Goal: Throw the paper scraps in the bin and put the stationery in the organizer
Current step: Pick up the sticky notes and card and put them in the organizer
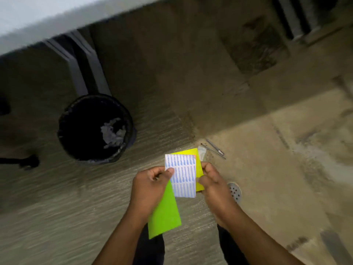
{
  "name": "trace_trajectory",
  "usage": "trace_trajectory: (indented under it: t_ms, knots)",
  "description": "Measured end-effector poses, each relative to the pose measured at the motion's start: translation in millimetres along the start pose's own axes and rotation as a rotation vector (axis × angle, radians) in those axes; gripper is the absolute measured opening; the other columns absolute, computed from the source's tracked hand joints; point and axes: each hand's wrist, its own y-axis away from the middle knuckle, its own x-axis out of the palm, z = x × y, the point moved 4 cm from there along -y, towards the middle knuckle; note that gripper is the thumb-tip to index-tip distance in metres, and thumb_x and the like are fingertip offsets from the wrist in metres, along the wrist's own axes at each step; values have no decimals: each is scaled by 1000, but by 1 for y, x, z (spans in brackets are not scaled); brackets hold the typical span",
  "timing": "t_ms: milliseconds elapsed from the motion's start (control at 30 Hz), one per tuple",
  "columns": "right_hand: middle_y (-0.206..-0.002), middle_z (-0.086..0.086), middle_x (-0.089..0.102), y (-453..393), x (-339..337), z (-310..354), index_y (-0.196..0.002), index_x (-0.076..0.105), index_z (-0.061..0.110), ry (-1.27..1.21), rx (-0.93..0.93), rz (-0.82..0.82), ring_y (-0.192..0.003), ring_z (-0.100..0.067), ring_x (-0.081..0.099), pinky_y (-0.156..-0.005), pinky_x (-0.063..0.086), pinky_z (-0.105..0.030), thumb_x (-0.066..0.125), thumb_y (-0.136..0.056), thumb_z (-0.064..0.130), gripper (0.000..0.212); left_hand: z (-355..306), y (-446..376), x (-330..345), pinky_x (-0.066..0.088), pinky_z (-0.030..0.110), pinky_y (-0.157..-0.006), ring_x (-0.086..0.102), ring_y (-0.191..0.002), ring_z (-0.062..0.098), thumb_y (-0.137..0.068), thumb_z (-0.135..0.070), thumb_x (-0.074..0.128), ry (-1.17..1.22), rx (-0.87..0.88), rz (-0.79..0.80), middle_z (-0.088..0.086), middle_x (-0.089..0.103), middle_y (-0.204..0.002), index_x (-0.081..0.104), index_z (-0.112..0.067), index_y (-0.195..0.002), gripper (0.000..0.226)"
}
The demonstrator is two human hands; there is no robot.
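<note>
Both hands pinched the papers, the left hand at one edge and the right hand at the other. The bin stood far to the left. Dropped from here, the light papers could miss it and fall on the floor.

The bin stands on the floor left of the papers, crumpled scraps inside it.

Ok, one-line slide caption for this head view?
Both hands, left and right, hold paper scraps above the floor beside the black bin.
</note>
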Motion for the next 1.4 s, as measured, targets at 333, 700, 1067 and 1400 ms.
trace_trajectory:
  t_ms: [333,700,1067,1400]
  knots:
    - [-98,0,69,132,82,171,-106,57,17,224,-282,-57,-84,-11,63,-66,47,-12,59,-93,13,14,-97,117,-149,45,22,-57,55,-56,14,-93,-37,58,333,-92,-127,3,60,-59,69,-7,-84,34]
    - [-110,-5,67,193,145,263,-118,53,21,46,-388,-93,-98,-24,66,-74,57,-44,56,-95,12,25,-185,186,-325,50,28,-46,54,-51,23,-74,-20,42,1152,-169,-23,11,52,-66,52,-9,-74,15]
    - [-109,4,67,131,206,360,-114,52,30,-40,-425,39,-92,-7,68,-68,54,-22,55,-96,11,27,-260,138,-368,55,33,-58,62,-81,29,-83,10,40,1190,20,-59,17,63,-98,53,-5,-100,27]
    - [-107,3,65,26,270,496,-117,46,30,124,-430,169,-92,-12,64,-62,49,-27,50,-96,12,28,-360,45,-398,58,37,-66,69,-90,29,-93,1,48,1223,114,-190,18,69,-111,59,-5,-120,30]
